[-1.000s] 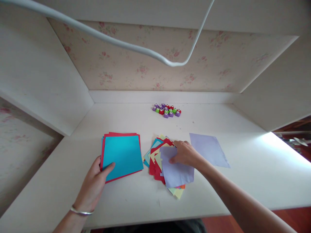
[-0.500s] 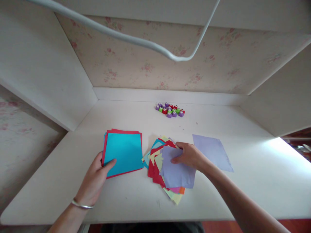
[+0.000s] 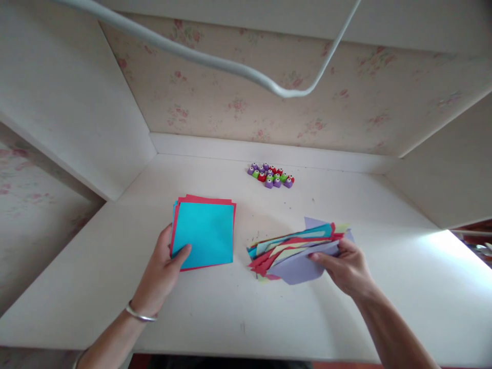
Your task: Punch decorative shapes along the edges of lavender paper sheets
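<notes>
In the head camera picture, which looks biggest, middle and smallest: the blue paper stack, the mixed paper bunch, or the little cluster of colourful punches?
1. Mixed paper bunch, fanned and tilted in the right hand, so its lead is unsure.
2. Blue paper stack, nearly as big, under the left hand.
3. Cluster of punches, smallest, though farthest away.

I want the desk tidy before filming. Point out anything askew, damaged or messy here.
The mixed-colour paper bundle in the right hand is fanned unevenly, and several sheets have notched, cut-away edges. The blue-topped stack under the left hand is nearly square, with red edges peeking out. Small specks dot the desk. The little punches sit clustered.
</notes>
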Demonstrator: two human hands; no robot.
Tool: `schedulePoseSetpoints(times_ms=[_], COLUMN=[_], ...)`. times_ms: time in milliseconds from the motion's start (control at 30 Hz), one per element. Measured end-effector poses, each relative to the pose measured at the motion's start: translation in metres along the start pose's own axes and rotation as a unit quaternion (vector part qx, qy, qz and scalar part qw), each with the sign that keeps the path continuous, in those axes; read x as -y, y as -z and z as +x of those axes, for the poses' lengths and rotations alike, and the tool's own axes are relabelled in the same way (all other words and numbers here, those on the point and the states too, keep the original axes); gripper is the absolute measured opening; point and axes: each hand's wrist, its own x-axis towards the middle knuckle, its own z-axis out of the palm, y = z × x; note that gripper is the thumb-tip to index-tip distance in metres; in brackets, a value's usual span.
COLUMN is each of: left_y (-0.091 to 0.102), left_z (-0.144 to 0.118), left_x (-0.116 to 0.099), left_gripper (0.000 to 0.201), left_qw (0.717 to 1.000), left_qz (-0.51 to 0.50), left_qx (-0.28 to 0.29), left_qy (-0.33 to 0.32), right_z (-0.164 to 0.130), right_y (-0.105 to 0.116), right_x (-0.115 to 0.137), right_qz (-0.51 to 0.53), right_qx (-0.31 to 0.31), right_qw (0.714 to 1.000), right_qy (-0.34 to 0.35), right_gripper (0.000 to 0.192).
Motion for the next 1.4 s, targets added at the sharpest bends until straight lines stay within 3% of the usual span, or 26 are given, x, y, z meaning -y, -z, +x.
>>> schedulePoseSetpoints(times_ms=[67, 267, 500, 733, 867, 1067, 1167, 1267, 1400], left_y=[-0.018, -0.063, -0.065, -0.071, -0.083, -0.09, -0.091, -0.096, -0.1], left_z=[0.001, -0.008, -0.008, 0.002, 0.003, -0.002, -0.001, 0.004, 0.014], left_x=[-0.004, -0.012, -0.009, 0.0, -0.005, -0.008, -0.016, -0.024, -0.026], left_gripper=[0.067, 0.055, 0.032, 0.036, 0.045, 0.064, 0.06, 0.041, 0.033], left_qw=[0.999, 0.989, 0.981, 0.957, 0.95, 0.953, 0.966, 0.982, 0.985], left_qz=[-0.007, -0.077, -0.118, -0.191, -0.23, -0.223, -0.136, -0.051, -0.018], left_qx=[0.03, 0.122, 0.146, 0.217, 0.209, 0.196, 0.192, 0.123, 0.091], left_qy=[-0.024, -0.029, -0.04, 0.017, 0.023, -0.064, -0.105, -0.131, -0.147], right_z=[0.003, 0.01, 0.012, 0.016, 0.018, 0.023, 0.026, 0.029, 0.033], right_y=[-0.003, -0.025, -0.032, -0.047, -0.063, -0.084, -0.094, -0.101, -0.1], right_x=[-0.002, 0.009, 0.01, -0.003, -0.011, -0.018, -0.016, -0.014, -0.016], right_qz=[0.039, 0.066, 0.061, 0.149, 0.195, 0.202, 0.198, 0.185, 0.137], right_qx=[0.033, 0.134, 0.144, 0.049, 0.048, -0.059, -0.108, -0.131, -0.083], right_qw=[0.998, 0.983, 0.976, 0.986, 0.98, 0.978, 0.974, 0.974, 0.986], right_qy=[0.029, 0.102, 0.149, 0.064, -0.011, -0.012, 0.002, 0.025, 0.045], right_gripper=[0.031, 0.038, 0.03, 0.019, 0.018, 0.029, 0.04, 0.054, 0.035])
